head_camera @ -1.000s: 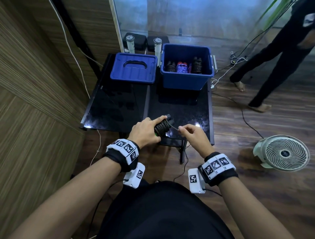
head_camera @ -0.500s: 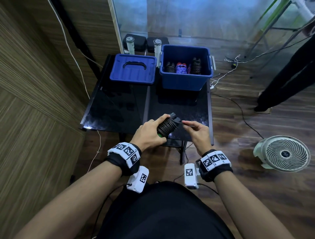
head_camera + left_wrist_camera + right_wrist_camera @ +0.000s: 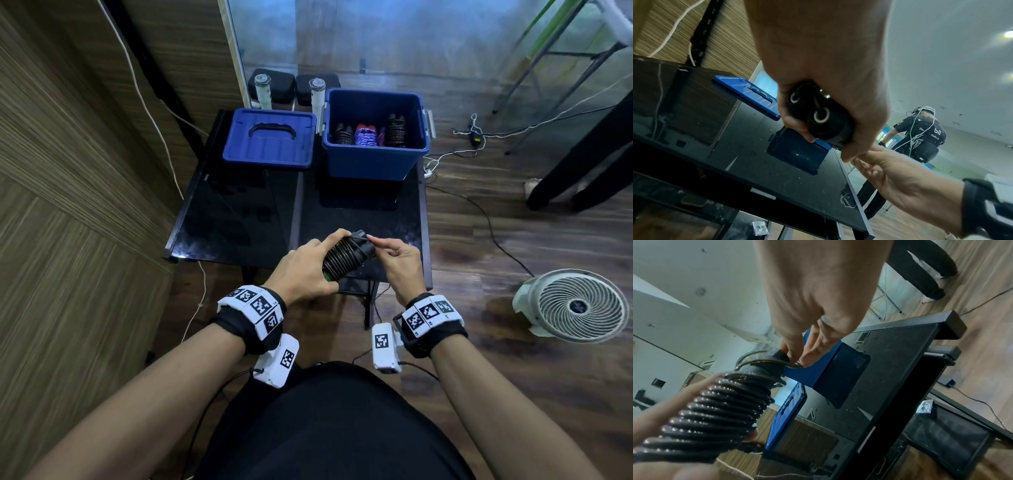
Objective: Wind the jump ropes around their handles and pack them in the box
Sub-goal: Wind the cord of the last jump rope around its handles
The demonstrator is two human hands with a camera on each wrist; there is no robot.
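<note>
— What are the hands doing?
— The left hand [image 3: 306, 270] grips a wound black jump rope [image 3: 343, 259] above the desk's [image 3: 239, 219] near edge. The right hand's [image 3: 397, 262] fingers [image 3: 812, 353] pinch its loose end.
— And the box?
— The blue box [image 3: 373, 164] sits open at the desk's far right corner.

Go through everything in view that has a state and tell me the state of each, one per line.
Black jump rope: nearly all wound around its paired handles, last loop at the top end.
Left hand: grips the wound bundle.
Right hand: pinches the rope's last loop by the handle tops.
Blue box: open, three wound ropes standing inside.
Blue lid: off, lying flat on the table beside the box.
Floor fan: lying tilted on the floor; running or not, cannot tell.
</note>
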